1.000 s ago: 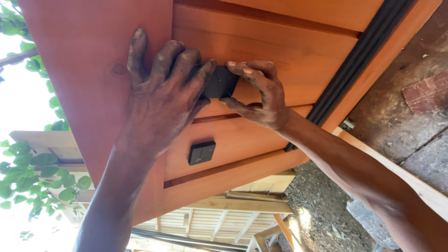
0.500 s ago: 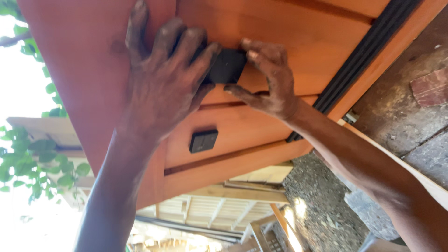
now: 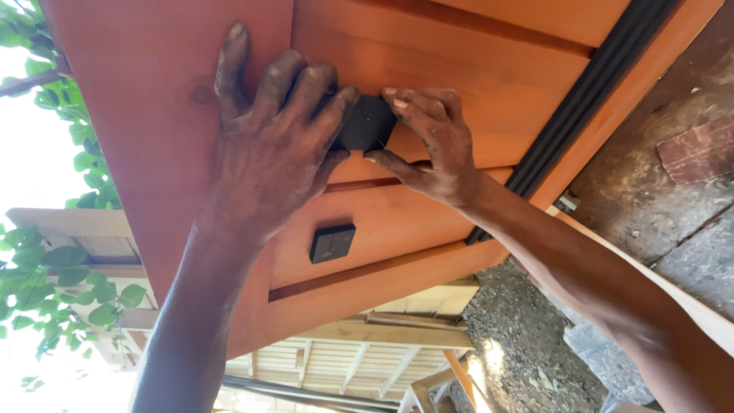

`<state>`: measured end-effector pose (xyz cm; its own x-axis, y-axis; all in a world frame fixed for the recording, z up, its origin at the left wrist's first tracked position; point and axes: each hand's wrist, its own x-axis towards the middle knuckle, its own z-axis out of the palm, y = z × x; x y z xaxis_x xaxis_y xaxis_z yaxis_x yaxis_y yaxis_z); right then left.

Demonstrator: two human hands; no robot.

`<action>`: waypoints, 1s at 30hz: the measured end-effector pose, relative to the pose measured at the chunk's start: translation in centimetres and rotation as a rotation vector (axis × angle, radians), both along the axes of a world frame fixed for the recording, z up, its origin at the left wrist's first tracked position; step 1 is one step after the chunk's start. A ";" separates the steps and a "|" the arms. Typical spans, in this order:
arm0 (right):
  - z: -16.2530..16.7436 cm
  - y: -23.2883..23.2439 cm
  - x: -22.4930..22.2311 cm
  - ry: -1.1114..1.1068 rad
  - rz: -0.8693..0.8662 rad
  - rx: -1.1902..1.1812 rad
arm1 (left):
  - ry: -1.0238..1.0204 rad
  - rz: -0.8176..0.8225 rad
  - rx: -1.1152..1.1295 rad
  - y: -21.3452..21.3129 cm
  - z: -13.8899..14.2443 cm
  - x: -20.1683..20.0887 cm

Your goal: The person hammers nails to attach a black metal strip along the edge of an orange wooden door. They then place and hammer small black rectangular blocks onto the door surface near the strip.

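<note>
I am looking up at an orange-stained wooden panel (image 3: 428, 222) built of horizontal boards, and both of my hands are raised against it. My left hand (image 3: 271, 157) lies spread on the wood, fingers extended, with the fingertips curling over the left edge of a small black square block (image 3: 367, 124) that sits flat on the upper board. My right hand (image 3: 432, 145) comes in from the right and pinches the same block between thumb below and fingers above, so both hands are closed lightly on it rather than free. The block is pressed against the board, turned slightly like a diamond; I cannot tell whether it is fastened yet or only held in place. Lower down, on the next board, a second black square plate (image 3: 332, 243) already sits flat on the wood with no hand near it, so I judge that one piece is fitted and the upper one is being positioned now. A black strip (image 3: 589, 95) runs diagonally along the panel's right edge. Beyond it are a rough stone wall (image 3: 673, 206), gravel ground (image 3: 520, 344) and green leaves (image 3: 53, 283) at left.
</note>
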<state>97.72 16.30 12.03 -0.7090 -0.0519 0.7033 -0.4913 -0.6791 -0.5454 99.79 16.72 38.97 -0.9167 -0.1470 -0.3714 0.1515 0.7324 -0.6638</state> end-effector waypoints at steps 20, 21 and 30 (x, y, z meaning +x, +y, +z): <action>2.3 2.5 0.1 -0.227 0.266 0.193 | 0.005 -0.045 -0.054 -0.4 0.0 0.4; 2.4 2.8 0.1 -0.261 0.321 0.210 | 0.005 -0.030 -0.039 -0.4 0.0 0.3; 3.0 2.9 1.4 -0.441 0.470 0.105 | 0.006 -0.048 -0.052 -0.3 0.0 0.3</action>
<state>99.16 19.20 15.00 -0.8150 -0.4790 0.3260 0.1297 -0.6992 -0.7030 100.09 16.46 39.02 -0.9253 -0.1214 -0.3594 0.1822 0.6888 -0.7017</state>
